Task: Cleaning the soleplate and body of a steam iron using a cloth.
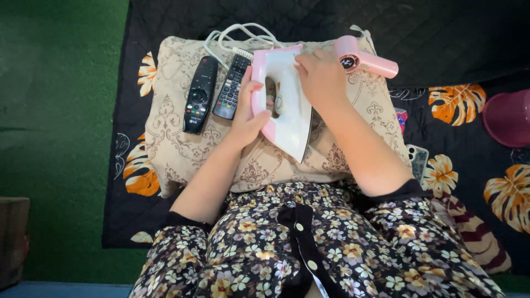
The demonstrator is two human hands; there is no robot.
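Flower-printed dark fabric (309, 254) with a buttoned black placket fills the lower edge, and both forearms reach out of its black cuffs. Ahead lies a beige cushion (176, 143) with a brown damask pattern, resting on a black quilted cloth (464, 44) printed with orange leaves. On the cushion a pink-and-white clothes iron (284, 102) is tipped on its side, its smooth pointed soleplate aimed back toward the person. The left hand (248, 110) wraps the pink handle edge, fingers curled around it, thumb near the opening. The right hand (320, 77) lies over the iron's top, fingers pressed together and bent down on the white body. Two slim black remotes (201, 94) with coloured buttons lie just left of the iron. A pink hair dryer (364, 59) sits at the cushion's far right corner, beside a coiled white cord (237, 34).
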